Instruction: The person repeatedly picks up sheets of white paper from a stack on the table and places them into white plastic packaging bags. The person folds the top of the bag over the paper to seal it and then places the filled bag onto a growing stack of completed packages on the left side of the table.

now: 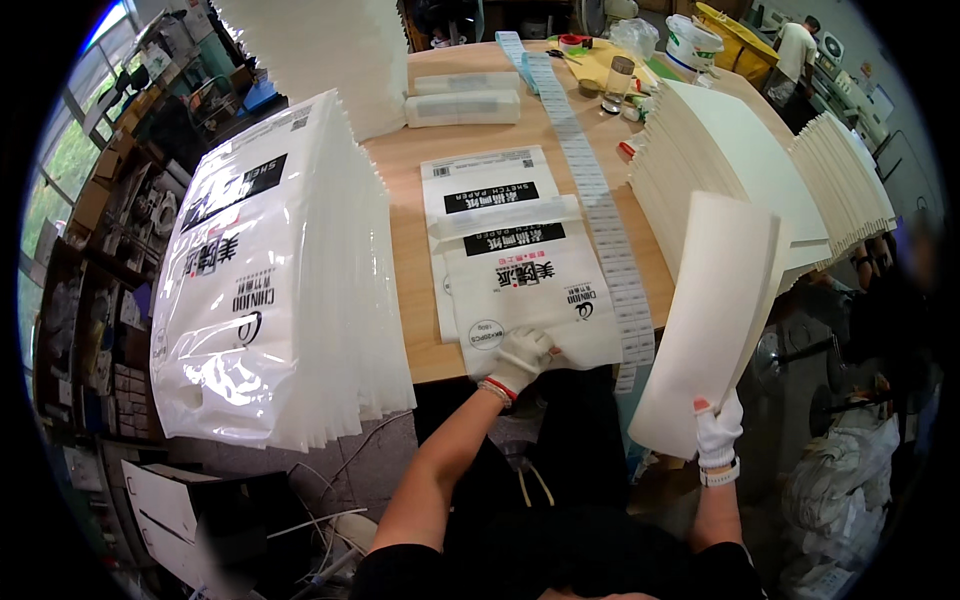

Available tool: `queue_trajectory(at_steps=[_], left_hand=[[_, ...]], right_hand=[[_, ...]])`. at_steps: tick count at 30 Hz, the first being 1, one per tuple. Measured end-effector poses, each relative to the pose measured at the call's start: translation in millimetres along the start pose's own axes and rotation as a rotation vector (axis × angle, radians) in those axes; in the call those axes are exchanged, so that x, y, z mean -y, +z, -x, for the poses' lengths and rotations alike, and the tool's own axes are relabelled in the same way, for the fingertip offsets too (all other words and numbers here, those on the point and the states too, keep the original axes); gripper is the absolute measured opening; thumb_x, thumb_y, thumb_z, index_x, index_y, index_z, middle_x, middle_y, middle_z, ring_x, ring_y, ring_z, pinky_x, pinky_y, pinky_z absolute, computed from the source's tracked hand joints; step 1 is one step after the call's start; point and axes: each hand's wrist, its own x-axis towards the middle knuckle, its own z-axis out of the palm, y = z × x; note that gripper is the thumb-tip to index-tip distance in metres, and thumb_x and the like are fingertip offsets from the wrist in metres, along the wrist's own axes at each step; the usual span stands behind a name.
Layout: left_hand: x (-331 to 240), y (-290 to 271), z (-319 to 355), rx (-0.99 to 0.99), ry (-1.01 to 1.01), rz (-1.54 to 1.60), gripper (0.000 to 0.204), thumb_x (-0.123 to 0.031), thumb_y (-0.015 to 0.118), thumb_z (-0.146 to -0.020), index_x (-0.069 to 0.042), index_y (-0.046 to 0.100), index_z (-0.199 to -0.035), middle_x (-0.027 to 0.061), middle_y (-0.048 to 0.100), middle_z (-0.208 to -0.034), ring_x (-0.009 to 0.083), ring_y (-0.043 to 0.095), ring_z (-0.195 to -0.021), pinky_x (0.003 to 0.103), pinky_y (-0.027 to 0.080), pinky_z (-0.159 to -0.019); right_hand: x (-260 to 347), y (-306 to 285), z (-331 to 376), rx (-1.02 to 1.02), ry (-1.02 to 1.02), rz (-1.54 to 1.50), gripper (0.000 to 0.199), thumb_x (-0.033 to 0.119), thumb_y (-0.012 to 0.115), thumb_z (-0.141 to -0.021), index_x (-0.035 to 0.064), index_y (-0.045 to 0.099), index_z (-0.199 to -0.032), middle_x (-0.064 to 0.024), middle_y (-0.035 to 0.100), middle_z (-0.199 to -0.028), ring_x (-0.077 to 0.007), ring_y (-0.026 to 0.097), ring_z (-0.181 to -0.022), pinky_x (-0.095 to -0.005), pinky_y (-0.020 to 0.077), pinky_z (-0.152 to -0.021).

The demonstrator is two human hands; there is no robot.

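Two gloved hands are at work at the near edge of the wooden surface. The left hand lies flat, fingers spread, on the lower end of a printed clear plastic bag, which sits on top of another such bag close to that near edge. The right hand is closed on the bottom of a thick sheaf of white paper, held upright and slightly bowed, off the right side of the surface and clear of the bag. A tall pile of the same bags stands at the left edge, more stacked paper fans along the right edge, and a long strip of labels runs from the far edge toward the near one, just beside the bag. To do this step well, it seems wise to keep the left palm pinning the bag so that it cannot slide, hold the sheaf squared with its edges flush, and bring it level with the bag rather than at a tilt, so that no corner snags the thin plastic.
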Motion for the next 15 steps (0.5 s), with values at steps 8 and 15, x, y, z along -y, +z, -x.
queue_trajectory(at_steps=[8,15], left_hand=[[59,-10,-55,0.460,-0.430,0.700,0.024,-0.025,0.053,-0.084,-0.005,0.061,-0.096,0.0070,0.063,-0.085,0.0192,0.057,-0.077,0.031,0.046,-0.069],[-20,-87,-141,0.345,-0.464,0.721,0.016,-0.017,0.056,-0.082,-0.004,0.057,-0.091,0.0104,0.060,-0.076,0.0203,0.058,-0.069,0.031,0.047,-0.066]], right_hand=[[34,15,32,0.424,-0.158,0.542,0.022,0.021,0.069,-0.068,0.0060,0.060,-0.081,-0.0174,0.058,-0.081,-0.0361,0.057,-0.062,-0.0420,0.0470,-0.055],[39,66,4,0.687,0.119,0.616,0.031,0.032,0.064,-0.074,0.0048,0.056,-0.088,-0.0178,0.058,-0.087,-0.0369,0.059,-0.076,-0.0428,0.0476,-0.064]])
